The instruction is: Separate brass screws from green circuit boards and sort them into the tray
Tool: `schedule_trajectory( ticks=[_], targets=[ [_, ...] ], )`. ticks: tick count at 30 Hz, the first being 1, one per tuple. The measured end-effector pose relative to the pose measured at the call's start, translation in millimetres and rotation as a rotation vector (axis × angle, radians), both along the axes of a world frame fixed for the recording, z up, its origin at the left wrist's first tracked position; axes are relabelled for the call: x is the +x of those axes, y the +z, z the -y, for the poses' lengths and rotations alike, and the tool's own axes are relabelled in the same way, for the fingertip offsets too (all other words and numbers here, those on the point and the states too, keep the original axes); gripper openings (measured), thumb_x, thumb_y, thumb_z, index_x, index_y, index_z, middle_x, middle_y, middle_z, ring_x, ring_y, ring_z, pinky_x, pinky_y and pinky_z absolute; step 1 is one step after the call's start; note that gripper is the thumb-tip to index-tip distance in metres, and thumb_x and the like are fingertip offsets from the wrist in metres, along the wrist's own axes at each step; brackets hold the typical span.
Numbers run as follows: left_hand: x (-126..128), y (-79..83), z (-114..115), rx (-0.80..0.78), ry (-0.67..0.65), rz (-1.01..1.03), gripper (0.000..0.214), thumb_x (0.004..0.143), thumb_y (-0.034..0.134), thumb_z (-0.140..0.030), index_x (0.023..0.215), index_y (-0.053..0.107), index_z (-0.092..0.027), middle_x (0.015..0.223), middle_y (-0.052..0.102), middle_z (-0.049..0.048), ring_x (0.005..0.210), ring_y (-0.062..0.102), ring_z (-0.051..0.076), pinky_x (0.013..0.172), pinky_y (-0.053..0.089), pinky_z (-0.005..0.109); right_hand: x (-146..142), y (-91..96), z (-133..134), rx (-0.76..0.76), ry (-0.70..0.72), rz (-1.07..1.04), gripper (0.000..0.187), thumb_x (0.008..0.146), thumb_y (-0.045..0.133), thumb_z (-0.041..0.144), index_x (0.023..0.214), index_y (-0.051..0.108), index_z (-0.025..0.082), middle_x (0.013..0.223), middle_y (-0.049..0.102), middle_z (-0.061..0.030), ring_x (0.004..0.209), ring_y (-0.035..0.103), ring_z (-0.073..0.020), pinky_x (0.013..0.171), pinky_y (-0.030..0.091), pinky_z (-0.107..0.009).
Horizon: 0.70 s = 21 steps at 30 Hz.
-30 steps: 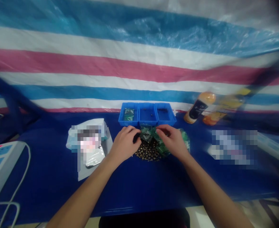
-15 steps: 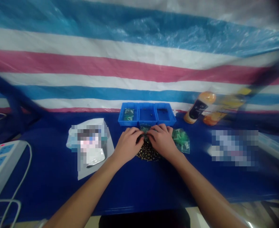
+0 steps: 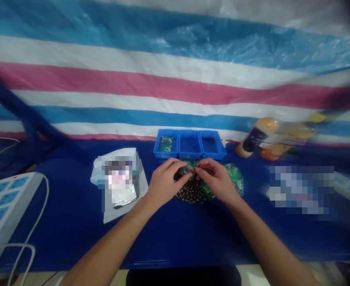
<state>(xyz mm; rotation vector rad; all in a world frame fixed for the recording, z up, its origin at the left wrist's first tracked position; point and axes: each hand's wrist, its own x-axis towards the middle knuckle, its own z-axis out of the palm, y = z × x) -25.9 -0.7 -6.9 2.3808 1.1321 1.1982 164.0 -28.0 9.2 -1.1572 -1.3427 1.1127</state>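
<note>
Fingers (image 3: 175,164) bent inward, close together above pile (image 3: 192,194).

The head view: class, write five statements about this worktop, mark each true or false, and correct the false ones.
1. The pile of small brassy parts lies nearer the person than the blue bins. True.
2. The green pieces sit in the rightmost bin. False: the green pieces are in the leftmost bin.
3. The left hand and right hand are close together at the pile. True.
4. Two bottles stand left of the bins. False: the bottles are to the right.
5. A white power strip lies at the far left. True.
</note>
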Motion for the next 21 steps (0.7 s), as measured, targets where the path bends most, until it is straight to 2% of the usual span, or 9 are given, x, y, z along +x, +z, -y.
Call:
schedule_trajectory(
  ticks=[3,9,21],
  targets=[
    [1.3,-0.7,2.3,0.039,-0.052,0.029,0.028,0.088,0.068,-0.035,0.113,0.064,-0.023,0.105,0.066,0.0047,0.097,0.065,0.018,0.084,0.053,0.032,-2.6,0.3,1.9,-0.019,0.056,-0.045,0.021,0.085,0.067,0.04,0.085,0.059,0.021,0.073,0.061,0.0012,0.066,0.057,-0.0121,0.066,0.045,-0.027],
    [1.4,-1.3,1.9,0.155,-0.108,0.071,0.013,0.091,0.064,-0.022,0.104,0.066,-0.021,0.097,0.067,0.0037,0.088,0.065,0.014,0.077,0.053,0.028,-6.2,3.4,5.0,-0.091,0.124,-0.05,0.02,0.085,0.068,0.04,0.088,0.063,0.021,0.07,0.057,0.0028,0.065,0.053,-0.0111,0.063,0.042,-0.026],
    [1.5,1.3,3.2,0.165,-0.075,0.078,0.013,0.09,0.063,-0.019,0.101,0.068,-0.022,0.098,0.068,0.0035,0.089,0.066,0.014,0.079,0.054,0.029,-3.4,4.0,4.5,-0.073,0.083,0.039,0.031,0.089,0.061,0.047,0.077,0.061,0.019,0.069,0.058,0.0014,0.063,0.05,-0.0108,0.061,0.04,-0.025]
  ],
)
